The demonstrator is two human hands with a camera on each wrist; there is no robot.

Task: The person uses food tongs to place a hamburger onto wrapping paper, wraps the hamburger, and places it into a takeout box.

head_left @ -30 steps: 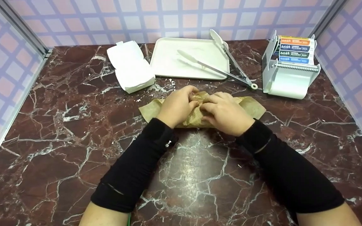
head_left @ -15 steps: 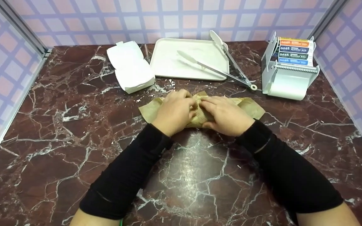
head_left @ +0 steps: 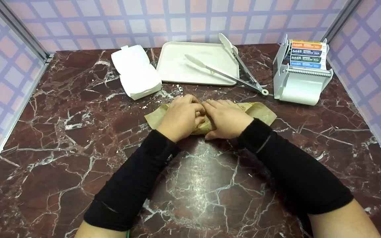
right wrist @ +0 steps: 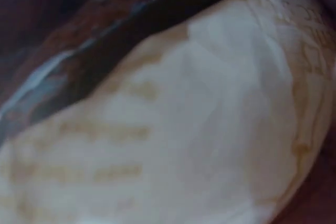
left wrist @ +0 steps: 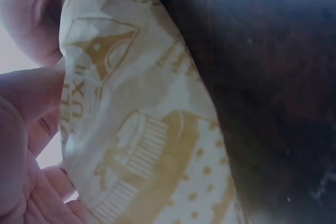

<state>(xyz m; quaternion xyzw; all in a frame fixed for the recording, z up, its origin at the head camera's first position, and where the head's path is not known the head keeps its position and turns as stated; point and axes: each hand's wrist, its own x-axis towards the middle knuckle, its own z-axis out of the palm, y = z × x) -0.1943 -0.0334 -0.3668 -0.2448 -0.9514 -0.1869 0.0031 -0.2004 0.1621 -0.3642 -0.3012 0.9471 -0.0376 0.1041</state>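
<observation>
Checkered walls (head_left: 137, 23) in lilac, white and pink are enclosing a dark red marbled table (head_left: 61, 172). From where I'm standing, the person's two forearms, in black sleeves (head_left: 131, 181), are reaching in from the near edge. At the back, a pale tray (head_left: 177, 67) is lying flat, and to the person's right a white stand (head_left: 301, 92) is showing orange, navy, green and blue labels above a curling white sheet. Printed brown paper (head_left: 206, 125) is lying near the middle of the table, in front of the tray; both hands are covering its centre while its two ends are sticking out sideways. An open white box (head_left: 141, 74) is sitting just beside the tray, on the person's left. Metal tongs with pale tips (head_left: 224, 73) are lying spread, both arms crossing the tray and the hinge end resting on the table toward the stand. The left hand (head_left: 180, 117) is curling its fingers and thumb onto the paper and gripping it; in the left wrist view they are reaching behind its edge. The right hand (head_left: 228, 119) is laying fairly straight fingers over the paper, close to the left hand's fingers, with its thumb spreading toward the near edge. Tiny white crumbs (head_left: 178, 88) are dotting the table between box, tray and paper.
</observation>
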